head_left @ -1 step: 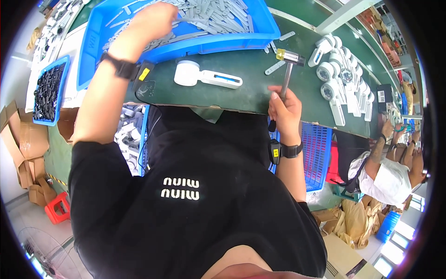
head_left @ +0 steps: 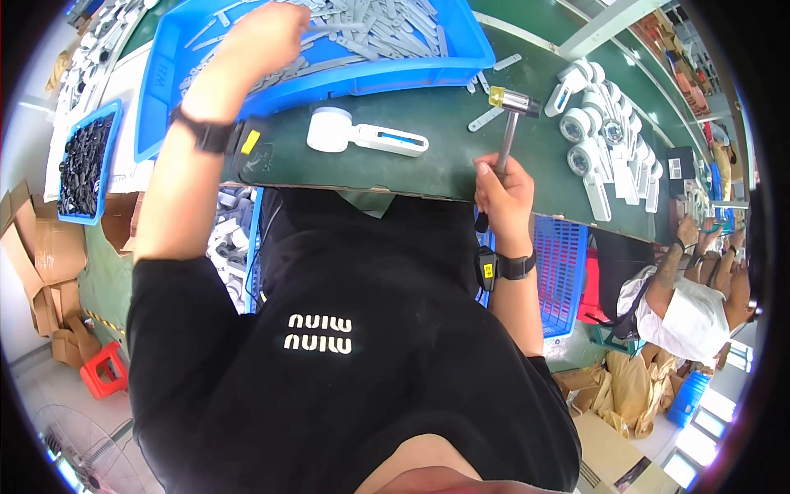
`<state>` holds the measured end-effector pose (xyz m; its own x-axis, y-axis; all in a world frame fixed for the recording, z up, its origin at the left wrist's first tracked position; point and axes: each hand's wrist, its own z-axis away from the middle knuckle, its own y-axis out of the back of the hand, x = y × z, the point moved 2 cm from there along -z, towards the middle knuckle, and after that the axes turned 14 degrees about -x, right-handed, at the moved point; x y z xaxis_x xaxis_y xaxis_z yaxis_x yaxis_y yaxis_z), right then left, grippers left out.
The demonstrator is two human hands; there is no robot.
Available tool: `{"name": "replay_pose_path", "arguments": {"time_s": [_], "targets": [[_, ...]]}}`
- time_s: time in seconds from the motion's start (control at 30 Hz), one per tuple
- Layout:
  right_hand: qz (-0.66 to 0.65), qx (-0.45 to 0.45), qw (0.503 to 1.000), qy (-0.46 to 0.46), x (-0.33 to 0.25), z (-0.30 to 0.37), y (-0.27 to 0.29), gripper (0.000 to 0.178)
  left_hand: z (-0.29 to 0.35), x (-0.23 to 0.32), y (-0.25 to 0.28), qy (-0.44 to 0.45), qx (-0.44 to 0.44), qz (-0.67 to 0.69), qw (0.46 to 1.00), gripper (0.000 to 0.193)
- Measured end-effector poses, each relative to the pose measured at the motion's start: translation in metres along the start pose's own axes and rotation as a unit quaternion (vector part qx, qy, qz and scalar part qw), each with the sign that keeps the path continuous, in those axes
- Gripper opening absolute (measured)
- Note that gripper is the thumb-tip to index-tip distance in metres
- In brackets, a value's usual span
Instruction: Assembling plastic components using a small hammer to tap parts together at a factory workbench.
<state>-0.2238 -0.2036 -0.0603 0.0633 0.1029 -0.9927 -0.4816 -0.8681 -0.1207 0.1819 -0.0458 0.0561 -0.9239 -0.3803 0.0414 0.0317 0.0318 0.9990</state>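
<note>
My left hand (head_left: pixel 271 37) reaches over a large blue tray (head_left: pixel 362 80) of flat grey plastic strips (head_left: pixel 387 33). Its fingers are curled among the strips, and whatever they may hold is hidden. On the green bench in front of me lies a white device (head_left: pixel 332 132) with a round head and a slotted handle, touched by neither hand. To its right, my right hand (head_left: pixel 510 193) is wrapped around the metal shaft of a small mallet (head_left: pixel 515 102). The mallet stands head up, with one yellow face and one dark face.
Several similar white devices (head_left: pixel 609 132) are grouped at the right of the bench. Loose grey strips (head_left: pixel 485 119) lie near the mallet head. A smaller blue tray (head_left: pixel 86 165) of black parts is at far left. A co-worker (head_left: pixel 679 305) sits at the right.
My left hand has shifted slightly left and up over the tray, its wrist moving left too. My right hand and the mallet stay where they were.
</note>
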Motion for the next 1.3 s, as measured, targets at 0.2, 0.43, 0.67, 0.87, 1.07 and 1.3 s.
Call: {"name": "replay_pose_path", "arguments": {"time_s": [0.2,0.43,0.67,0.87,1.07,1.3], "targets": [[-0.044,-0.031,0.998,0.018,-0.028,-0.013,-0.047,0.028,0.086,0.098,0.013,-0.169,0.09,0.28,0.941,0.008],[0.036,-0.023,0.999,0.026,-0.03,-0.035,-0.084,0.017,0.095,0.124,-0.04,-0.174,0.094,0.31,0.93,0.005],[0.142,0.047,0.989,-0.021,-0.026,-0.044,-0.08,0.013,0.096,0.116,-0.061,-0.155,0.141,0.235,0.949,0.043],[0.14,0.038,0.987,-0.066,-0.014,-0.054,-0.079,0.014,0.092,0.113,-0.08,-0.138,0.091,0.263,0.951,0.048],[0.139,0.05,0.985,-0.092,-0.017,-0.056,-0.078,0.015,0.091,0.113,-0.083,-0.155,0.138,0.324,0.923,0.038],[0.204,0.049,0.974,-0.081,-0.017,-0.057,-0.076,0.016,0.088,0.109,-0.091,-0.169,0.145,0.325,0.919,0.021]]}}
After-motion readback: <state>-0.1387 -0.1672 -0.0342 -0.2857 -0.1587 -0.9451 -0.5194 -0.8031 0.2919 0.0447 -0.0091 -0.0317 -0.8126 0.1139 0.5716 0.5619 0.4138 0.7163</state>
